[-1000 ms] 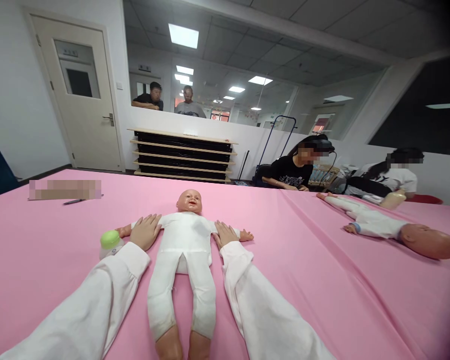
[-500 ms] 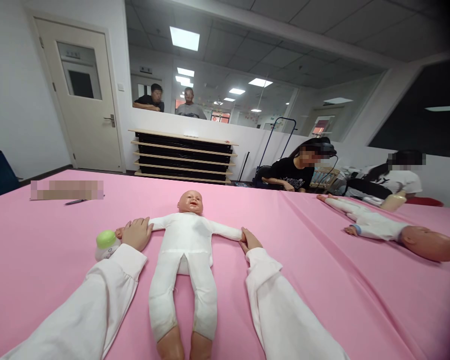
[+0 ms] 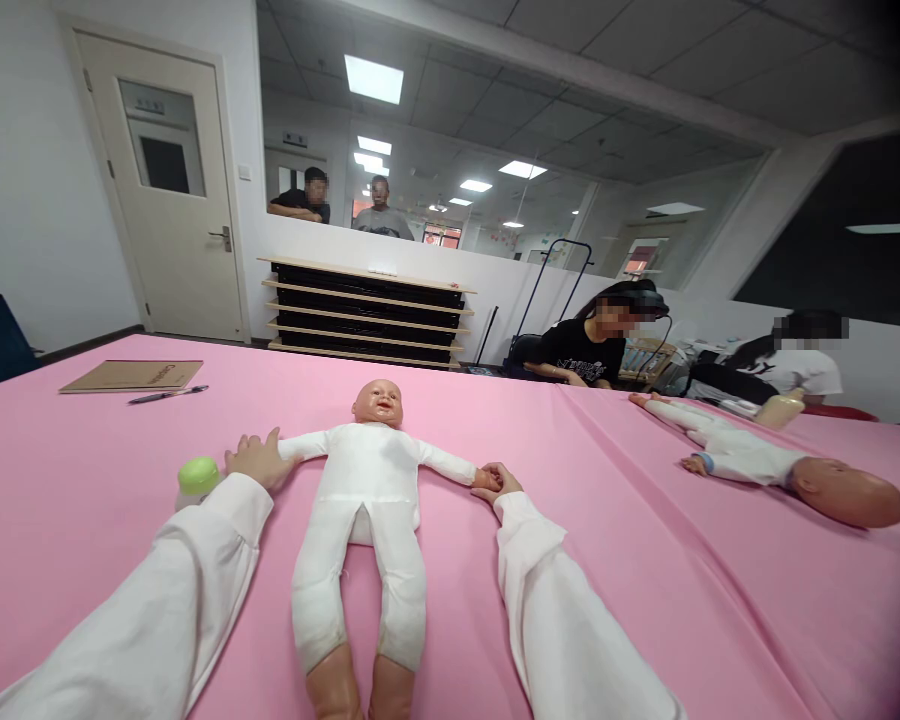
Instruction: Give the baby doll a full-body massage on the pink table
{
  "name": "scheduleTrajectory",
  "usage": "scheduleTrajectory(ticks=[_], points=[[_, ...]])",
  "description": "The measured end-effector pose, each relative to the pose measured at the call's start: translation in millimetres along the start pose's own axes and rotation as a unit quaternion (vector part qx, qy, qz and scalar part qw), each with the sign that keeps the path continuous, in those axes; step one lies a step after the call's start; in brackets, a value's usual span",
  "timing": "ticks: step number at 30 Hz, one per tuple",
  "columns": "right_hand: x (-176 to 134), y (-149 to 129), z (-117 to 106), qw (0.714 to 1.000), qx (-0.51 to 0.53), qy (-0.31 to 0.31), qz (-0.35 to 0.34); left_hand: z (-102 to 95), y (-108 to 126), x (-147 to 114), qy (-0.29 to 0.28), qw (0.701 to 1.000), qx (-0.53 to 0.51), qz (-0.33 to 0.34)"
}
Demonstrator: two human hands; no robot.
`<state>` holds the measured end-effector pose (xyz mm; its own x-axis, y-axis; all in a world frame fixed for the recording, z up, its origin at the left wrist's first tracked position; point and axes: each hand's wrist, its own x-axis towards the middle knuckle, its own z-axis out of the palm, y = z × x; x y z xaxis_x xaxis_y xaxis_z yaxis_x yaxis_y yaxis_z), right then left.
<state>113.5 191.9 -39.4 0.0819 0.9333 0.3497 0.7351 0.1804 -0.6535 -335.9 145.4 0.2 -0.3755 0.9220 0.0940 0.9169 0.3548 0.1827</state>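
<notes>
A baby doll (image 3: 367,480) in a white suit lies face up on the pink-covered table, its arms stretched out to both sides and its feet toward me. My left hand (image 3: 259,461) is closed over the end of the doll's arm on the left, hiding the doll's hand there. On the other side, my right hand (image 3: 502,484) has its fingers around the doll's small hand, which partly shows between them. Close beside my left hand stands a baby bottle with a green cap (image 3: 199,475), its lower part behind my sleeve.
A second doll (image 3: 757,465) lies at the right, with a cream bottle (image 3: 781,409) beyond it. A brown notebook (image 3: 131,376) and a pen (image 3: 167,395) rest at the back left. Two people sit past the table's right side; two more are behind the glass.
My left hand has shifted slightly outward along the doll's arm, covering its hand. My right hand has moved outward to the doll's hand, which now shows. The view has shifted slightly.
</notes>
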Motion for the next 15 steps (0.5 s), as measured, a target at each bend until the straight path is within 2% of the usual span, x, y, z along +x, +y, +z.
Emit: scheduleTrajectory(ticks=[3, 6, 9, 12, 15], points=[[0.0, 1.1, -5.6, 0.992, 0.125, -0.008, 0.0, -12.4, -6.0, 3.3, -0.074, 0.997, 0.023, 0.001], [4.5, 3.3, -6.5, 0.976, 0.218, 0.019, 0.01, -22.0, -6.0, 2.3, -0.094, 0.995, 0.034, 0.006], [12.9, 1.4, -0.4, 0.951, 0.305, 0.053, 0.018, -36.6, -0.2, -2.1, -0.116, 0.992, 0.024, 0.039], [24.8, -11.8, 9.0, 0.921, 0.376, 0.104, 0.024, -60.6, 6.8, -2.8, -0.118, 0.99, 0.011, 0.082], [40.2, -39.4, 17.3, 0.898, 0.417, 0.136, 0.025, -87.5, 14.6, 5.4, -0.086, 0.991, -0.041, 0.098]])
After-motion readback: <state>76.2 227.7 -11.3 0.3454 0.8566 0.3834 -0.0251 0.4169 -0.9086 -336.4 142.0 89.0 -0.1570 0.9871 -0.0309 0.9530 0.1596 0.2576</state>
